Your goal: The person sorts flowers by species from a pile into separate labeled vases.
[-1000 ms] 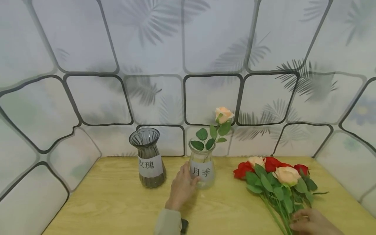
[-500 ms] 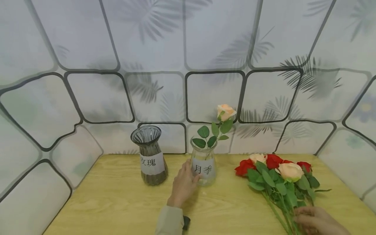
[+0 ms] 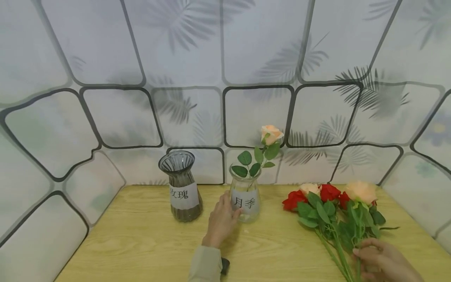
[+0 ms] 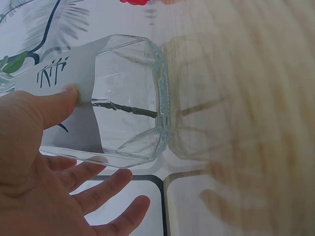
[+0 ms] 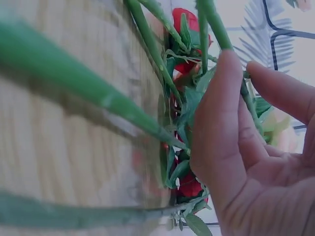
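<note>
A clear glass vase (image 3: 245,199) with a white handwritten label stands upright, holding one peach rose (image 3: 271,135) with green leaves. My left hand (image 3: 221,221) grips this vase from its left side. In the left wrist view the thumb (image 4: 63,103) lies on the label and the fingers reach round the far side; the stem shows through the glass. At the right, my right hand (image 3: 382,258) pinches the stem of another peach rose (image 3: 361,192) between thumb and fingers. That bloom is raised a little over a bunch of red roses (image 3: 330,192) and another peach rose (image 3: 310,188).
A grey ribbed glass vase (image 3: 184,197) with a white label stands left of the clear one, with no flower in it. Loose green stems (image 5: 88,83) lie across the wooden table (image 3: 141,243) near my right hand. A patterned backdrop (image 3: 190,117) closes off the back and sides.
My right hand has taken hold of a peach rose's stem, and its bloom has risen and shifted right from the bunch. My left hand stays at the clear vase.
</note>
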A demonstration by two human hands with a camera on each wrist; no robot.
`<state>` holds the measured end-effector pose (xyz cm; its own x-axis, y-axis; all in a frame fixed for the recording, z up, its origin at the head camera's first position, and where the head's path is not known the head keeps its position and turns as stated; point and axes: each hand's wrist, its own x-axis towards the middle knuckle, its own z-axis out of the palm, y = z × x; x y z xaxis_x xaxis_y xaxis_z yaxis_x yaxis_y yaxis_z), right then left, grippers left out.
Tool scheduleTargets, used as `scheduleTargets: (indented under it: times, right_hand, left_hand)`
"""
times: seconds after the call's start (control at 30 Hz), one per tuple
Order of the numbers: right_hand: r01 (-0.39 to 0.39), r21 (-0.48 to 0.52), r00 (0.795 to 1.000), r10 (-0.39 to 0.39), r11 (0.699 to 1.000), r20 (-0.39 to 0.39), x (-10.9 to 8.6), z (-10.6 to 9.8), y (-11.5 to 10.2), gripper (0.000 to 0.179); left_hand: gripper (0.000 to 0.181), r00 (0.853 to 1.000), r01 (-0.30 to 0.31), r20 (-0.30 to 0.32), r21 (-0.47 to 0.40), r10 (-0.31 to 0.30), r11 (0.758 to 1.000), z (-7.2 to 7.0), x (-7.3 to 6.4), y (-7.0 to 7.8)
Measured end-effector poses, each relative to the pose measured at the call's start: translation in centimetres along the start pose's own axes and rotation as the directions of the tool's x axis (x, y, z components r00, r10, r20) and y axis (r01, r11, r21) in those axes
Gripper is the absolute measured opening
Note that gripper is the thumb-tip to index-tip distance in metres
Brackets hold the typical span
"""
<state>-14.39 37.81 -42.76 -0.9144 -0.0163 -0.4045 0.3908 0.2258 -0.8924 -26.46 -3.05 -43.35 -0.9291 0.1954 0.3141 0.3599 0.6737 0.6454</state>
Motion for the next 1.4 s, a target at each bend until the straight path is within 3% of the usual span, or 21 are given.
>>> scheduleTargets:
  times: [0.13, 0.37, 0.57, 0.7, 0.93, 1.1, 1.23, 1.4]
  right_hand:
    - [-0.038, -0.052, 0.994, 0.033, 0.998, -0.107, 0.1, -0.2, 0.1, 0.043]
    - [-0.058, -0.008, 0.99, 0.057, 0.998, -0.128, 0.2, -0.8, 0.4, 0.074]
    - [-0.02, 0.095, 0.999, 0.024, 0.995, -0.041, 0.5, -1.8, 0.5, 0.065]
    - [0.009, 0.126, 1.0, -0.012, 0.992, 0.017, 0.4, -2.0, 0.4, 0.069]
    - [0.067, 0.117, 0.997, -0.061, 0.991, -0.048, 0.3, -2.1, -1.0, 0.062]
    - [0.11, 0.24, 0.99, -0.086, 0.964, -0.109, 0.3, -2.0, -2.3, 0.051]
    - [0.123, 0.364, 0.985, -0.069, 0.923, -0.159, 0.0, -1.0, -3.3, 0.048]
    - [0.121, 0.469, 0.981, -0.033, 0.875, -0.192, 0.0, -0.2, -4.0, 0.083]
  left_hand:
    - [0.067, 1.0, -0.011, 0.0, 0.005, 0.011, 1.0, 0.0, 0.1, 0.0]
    - [0.067, 1.0, -0.02, 0.005, 0.005, 0.02, 1.0, 0.2, 0.1, 0.2]
    - [0.065, 1.0, -0.018, -0.003, 0.012, 0.018, 1.0, 0.1, 0.4, 0.3]
    - [0.065, 1.0, -0.014, -0.003, 0.015, 0.014, 1.0, 0.0, 0.4, 0.3]
    - [0.064, 1.0, -0.014, -0.003, 0.025, 0.014, 1.0, 0.0, 0.2, 0.2]
    - [0.066, 1.0, -0.005, -0.001, 0.02, 0.005, 1.0, 0.0, 0.2, 0.1]
    - [0.067, 1.0, 0.002, 0.002, 0.02, -0.002, 1.0, 0.0, 0.1, 0.1]
    - [0.067, 1.0, 0.003, 0.0, 0.021, -0.003, 1.0, 0.0, 0.0, 0.0]
